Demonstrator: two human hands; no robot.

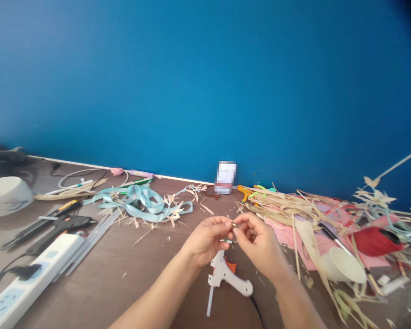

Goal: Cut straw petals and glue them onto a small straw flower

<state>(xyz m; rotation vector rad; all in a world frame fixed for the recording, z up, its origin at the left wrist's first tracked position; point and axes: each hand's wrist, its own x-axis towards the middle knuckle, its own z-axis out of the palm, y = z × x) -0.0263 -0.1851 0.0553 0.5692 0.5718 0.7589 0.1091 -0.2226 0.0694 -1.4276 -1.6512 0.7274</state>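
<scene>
My left hand [208, 237] and my right hand [255, 244] meet above the middle of the table. Both are closed in a pinch, fingertips almost touching, on a tiny dark and pale piece [234, 224] too small to name. Just beneath them a white hot glue gun [228, 276] with an orange trigger lies on the brown table [150, 283]. A clear glue stick [210, 301] sticks out of its back end, and a black cord runs from its handle toward the near edge. My hands hide part of its nozzle.
Light blue ribbon [144, 203] lies back left. A power strip [34, 278], a black glue gun [63, 228], glue sticks [94, 242] and a white bowl [7, 196] are left. Dried husk strips [284, 205], a red spool [376, 241] and a white cup [344, 266] crowd the right. A blue wall [198, 82] rises behind.
</scene>
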